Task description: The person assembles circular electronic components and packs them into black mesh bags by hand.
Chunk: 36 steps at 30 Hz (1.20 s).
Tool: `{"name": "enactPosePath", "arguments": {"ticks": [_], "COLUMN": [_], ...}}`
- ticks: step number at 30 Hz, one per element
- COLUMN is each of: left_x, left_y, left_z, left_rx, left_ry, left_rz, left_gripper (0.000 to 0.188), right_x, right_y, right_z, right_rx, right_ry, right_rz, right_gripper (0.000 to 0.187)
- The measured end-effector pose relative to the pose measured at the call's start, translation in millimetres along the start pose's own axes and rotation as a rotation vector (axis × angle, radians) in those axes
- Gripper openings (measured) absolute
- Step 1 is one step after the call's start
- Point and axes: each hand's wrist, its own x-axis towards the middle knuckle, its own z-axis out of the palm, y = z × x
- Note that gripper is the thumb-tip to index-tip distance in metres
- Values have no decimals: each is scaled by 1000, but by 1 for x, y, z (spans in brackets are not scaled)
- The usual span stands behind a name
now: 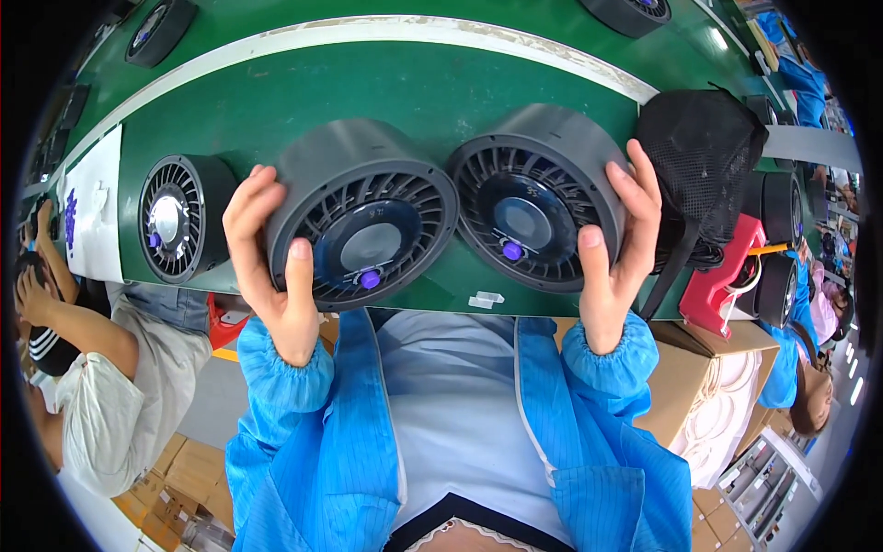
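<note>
FREE: I could pass over the green bench point(414, 83) between left fan point(368, 212), right fan point(533, 193) and the white strip point(395, 29) | MID: fan rims crowd together, closing my lane | LEFT: third fan point(184, 221) just beside left hand point(269, 267) | RIGHT: black mesh bag point(694, 152), red holder point(722, 281) hem in right hand point(624, 253)

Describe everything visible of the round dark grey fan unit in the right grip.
The round dark grey fan unit looks plastic: a short drum with curved vanes, a glossy dark disc with paler centre, and a small purple knob. It tilts, vaned face toward the person, over the green table; the right grip holds its side, thumb in front.
</note>
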Motion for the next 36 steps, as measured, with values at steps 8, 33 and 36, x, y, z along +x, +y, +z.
{"name": "enactPosePath", "arguments": {"ticks": [8,33,36], "left_x": [-1,0,7], "left_y": [26,61,27], "left_z": [1,-78,-41], "left_rx": [163,-663,-984], "left_ry": [-241,360,31], "left_rz": [49,11,-612], "left_gripper": [41,41,43], "right_x": [-12,3,-6], "right_y": [13,-65,-22], "right_z": [-6,-90,-62], "right_rx": [179,301,544], "right_ry": [-14,1198,505], "right_rz": [202,-128,194], "right_gripper": [59,51,56]}}
